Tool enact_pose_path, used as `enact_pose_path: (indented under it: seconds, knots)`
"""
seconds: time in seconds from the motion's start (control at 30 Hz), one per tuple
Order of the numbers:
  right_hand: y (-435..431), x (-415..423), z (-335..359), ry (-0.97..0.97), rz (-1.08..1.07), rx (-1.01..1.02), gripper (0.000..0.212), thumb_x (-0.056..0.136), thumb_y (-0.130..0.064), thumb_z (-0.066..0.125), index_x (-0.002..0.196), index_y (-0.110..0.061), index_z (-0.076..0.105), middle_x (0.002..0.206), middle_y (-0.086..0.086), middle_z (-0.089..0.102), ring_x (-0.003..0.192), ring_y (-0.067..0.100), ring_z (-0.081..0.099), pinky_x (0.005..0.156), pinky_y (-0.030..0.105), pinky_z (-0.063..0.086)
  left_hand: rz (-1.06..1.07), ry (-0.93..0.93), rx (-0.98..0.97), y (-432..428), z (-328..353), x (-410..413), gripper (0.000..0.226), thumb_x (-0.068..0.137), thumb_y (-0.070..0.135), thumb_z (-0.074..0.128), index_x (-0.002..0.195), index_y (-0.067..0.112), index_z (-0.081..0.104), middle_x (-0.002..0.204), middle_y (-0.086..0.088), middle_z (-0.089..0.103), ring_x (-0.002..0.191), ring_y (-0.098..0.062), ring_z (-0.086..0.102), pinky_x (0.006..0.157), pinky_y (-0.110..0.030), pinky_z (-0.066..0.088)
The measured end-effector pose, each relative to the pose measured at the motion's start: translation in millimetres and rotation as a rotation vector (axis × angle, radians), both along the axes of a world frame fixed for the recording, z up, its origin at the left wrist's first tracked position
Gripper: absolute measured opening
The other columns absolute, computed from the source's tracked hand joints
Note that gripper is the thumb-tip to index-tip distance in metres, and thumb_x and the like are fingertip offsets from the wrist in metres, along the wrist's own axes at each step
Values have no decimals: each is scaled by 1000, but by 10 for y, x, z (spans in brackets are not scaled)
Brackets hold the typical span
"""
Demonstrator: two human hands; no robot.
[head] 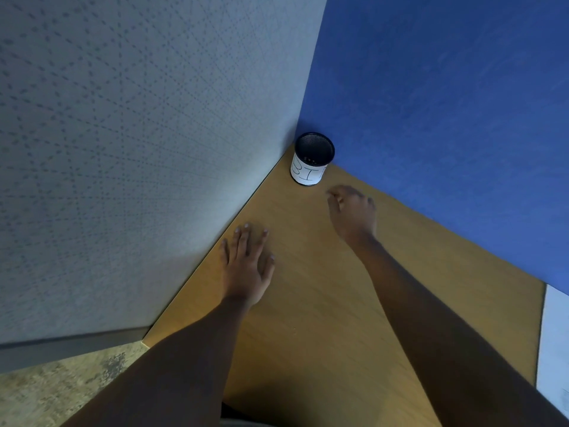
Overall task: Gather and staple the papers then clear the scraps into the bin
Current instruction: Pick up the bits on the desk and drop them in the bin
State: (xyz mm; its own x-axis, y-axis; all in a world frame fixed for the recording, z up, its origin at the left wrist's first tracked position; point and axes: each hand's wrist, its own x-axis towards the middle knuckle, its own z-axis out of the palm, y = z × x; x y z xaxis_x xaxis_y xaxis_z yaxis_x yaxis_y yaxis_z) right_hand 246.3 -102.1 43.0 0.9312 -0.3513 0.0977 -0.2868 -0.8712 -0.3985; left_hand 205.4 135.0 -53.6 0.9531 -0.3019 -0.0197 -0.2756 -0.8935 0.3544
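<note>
Head view of a desk corner. The bin (pixel 312 158), a small black mesh cylinder wrapped in a white paper label hand-lettered with "BI" and a partly hidden third letter, stands upright in the far corner of the wooden desk (pixel 308 303), where the grey dotted partition (pixel 138 134) meets the blue partition (pixel 446 103). It sits close against both panels; its open mouth faces the camera, and its interior appears dark, with nothing identifiable inside.

The right hand (pixel 352 212) is just in front of and to the right of the bin, near it but not touching. The fingers curl inward and downward towards the thumb in a loose, narrow pinch. Whether a scrap is held between them cannot be determined, since the fingertips are blurred and turned away. The right forearm extends diagonally from the lower right of the frame.

The left hand (pixel 248 263) lies further back, near the desk's left edge beside the grey partition. Its palm faces down with the fingers spread wide and flat over the surface, holding nothing.

A sheet of white paper (pixel 554 343) lies at the desk's right edge, well apart from both hands and cut off by the frame. At lower left, beyond the desk edge, a patch of mottled carpet (pixel 55 392) is visible below the partition's dark base strip.
</note>
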Motion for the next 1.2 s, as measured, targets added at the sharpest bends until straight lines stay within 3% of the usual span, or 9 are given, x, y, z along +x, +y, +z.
enact_pose_path:
  seconds: [0.13, 0.23, 0.37, 0.77, 0.87, 0.97, 1.07, 1.2]
  knots:
    - [14, -631, -379, 152, -20, -59, 27, 94, -21, 50, 115, -24, 66, 115, -1, 69, 102, 25, 63, 92, 36, 38, 1, -2, 14, 18, -13, 10, 57, 96, 54, 31, 150, 37, 23, 161, -7, 15, 149, -25, 6, 120, -50, 4]
    - [83, -968, -571, 240, -9, -163, 37, 91, -34, 42, 118, -24, 65, 117, 2, 66, 101, 30, 63, 88, 40, 42, -3, -13, 11, 22, -26, 14, 57, 96, 54, 29, 150, 37, 24, 161, -7, 16, 149, -25, 6, 120, -50, 4]
    - [227, -1101, -635, 257, 5, -287, 48, 86, -47, 38, 123, -27, 62, 114, -2, 66, 97, 27, 62, 81, 39, 45, -3, -16, 2, 32, -51, 27, 58, 95, 54, 28, 150, 37, 25, 161, -7, 15, 149, -26, 7, 120, -50, 3]
    - [306, -1125, -663, 284, 3, -401, 52, 94, -50, 33, 134, -27, 55, 120, -2, 60, 102, 27, 58, 82, 44, 45, 2, -26, 4, 24, -49, 26, 59, 94, 54, 29, 150, 35, 27, 160, -8, 19, 149, -27, 9, 120, -50, 5]
    - [257, -1084, -635, 315, -70, -168, 42, 97, -47, 42, 136, -35, 52, 132, -7, 52, 119, 24, 47, 95, 43, 37, 4, -23, 6, 17, -51, 21, 59, 94, 55, 28, 150, 35, 26, 160, -7, 18, 149, -27, 8, 120, -50, 6]
    - [204, -1021, -648, 240, -256, 282, 33, 93, -39, 56, 124, -35, 64, 131, -11, 56, 123, 19, 47, 105, 42, 37, 5, -27, 6, 17, -51, 12, 59, 94, 54, 29, 150, 35, 27, 160, -7, 19, 149, -27, 9, 119, -51, 7]
    - [192, -981, -675, 90, -447, 591, 23, 82, -40, 69, 104, -36, 74, 112, -17, 68, 105, 9, 62, 97, 45, 48, 4, -28, 9, 15, -45, 5, 59, 94, 54, 30, 150, 35, 27, 160, -7, 19, 149, -27, 10, 120, -50, 6]
    - [192, -974, -603, 68, -496, 664, 18, 77, -40, 76, 94, -34, 77, 96, -17, 72, 91, 5, 65, 86, 39, 55, 0, -18, -3, 16, -44, -1, 59, 94, 54, 29, 150, 35, 26, 161, -7, 17, 149, -26, 7, 120, -50, 3]
